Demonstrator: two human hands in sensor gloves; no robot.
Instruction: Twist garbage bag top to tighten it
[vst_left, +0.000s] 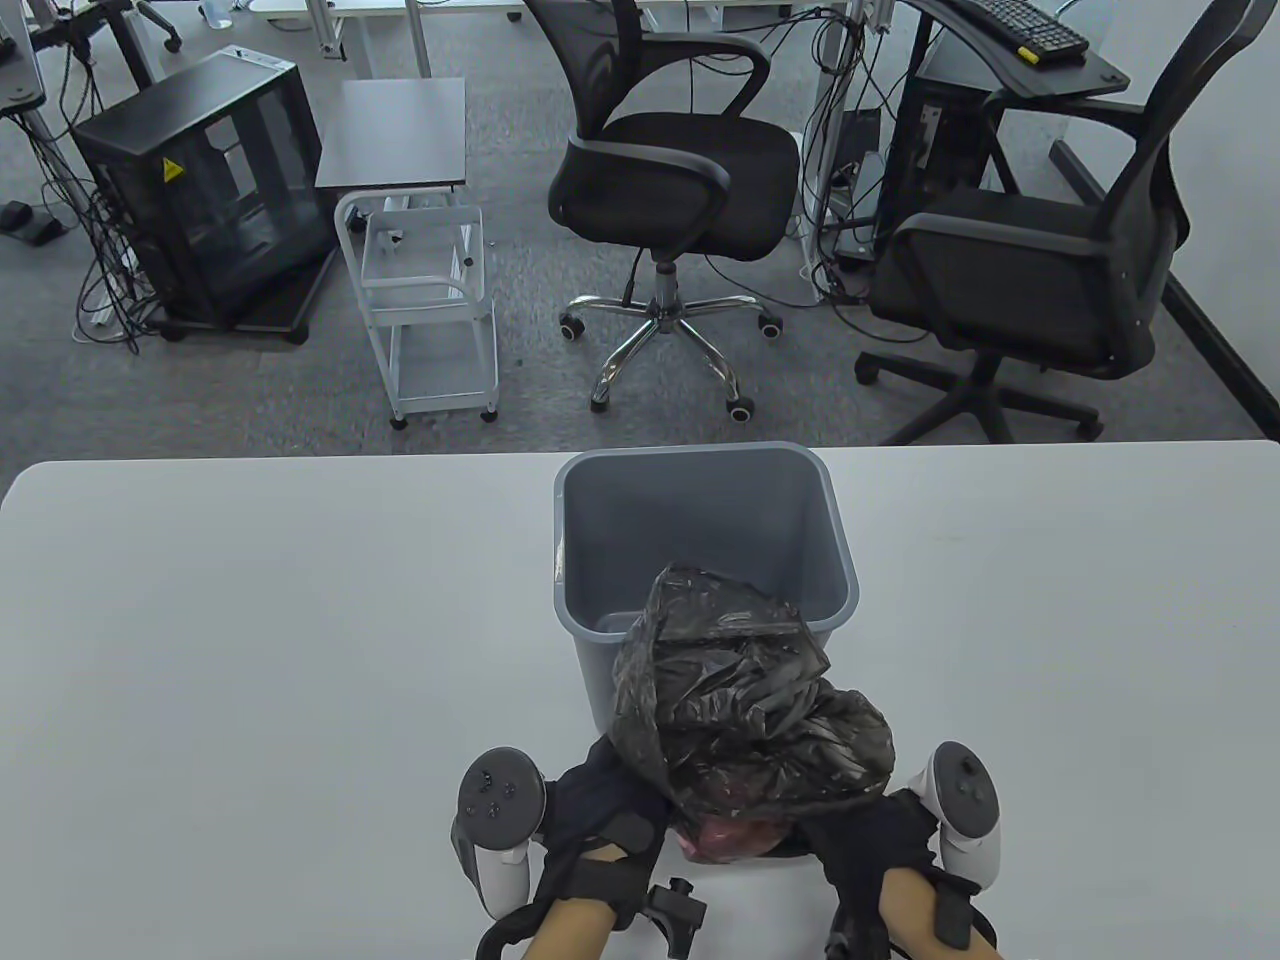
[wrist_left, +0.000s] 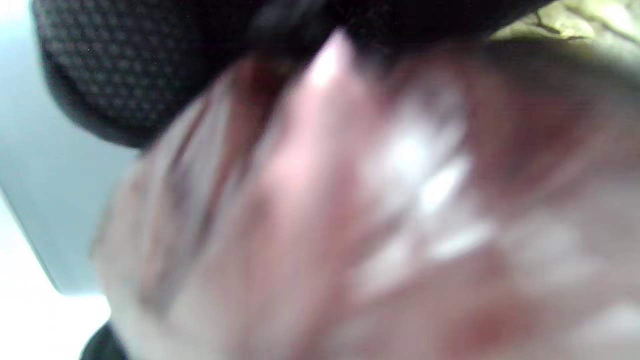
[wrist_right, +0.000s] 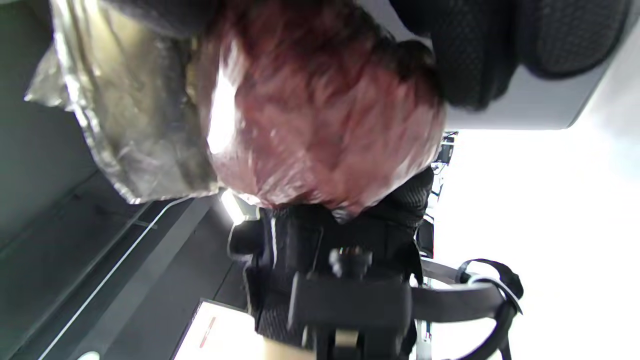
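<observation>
A crumpled black garbage bag (vst_left: 740, 700) stands on the white table (vst_left: 250, 650) in front of a grey bin (vst_left: 700, 530), its loose top leaning over the bin's near rim. Pinkish-red contents show through its lower part. My left hand (vst_left: 600, 815) holds the bag's lower left side and my right hand (vst_left: 860, 835) holds its lower right side. The left wrist view is blurred: the bag (wrist_left: 375, 210) fills it, with a gloved finger (wrist_left: 125, 75) at the top. The right wrist view shows the bag (wrist_right: 320, 115), my right fingers (wrist_right: 480, 50) against it and the left hand (wrist_right: 320, 250) behind.
The bin stands at the table's middle, close behind the bag. Beyond the far table edge are two black office chairs (vst_left: 680, 170) (vst_left: 1030, 270), a white trolley (vst_left: 430, 290) and a black cabinet (vst_left: 200, 190) on the carpet.
</observation>
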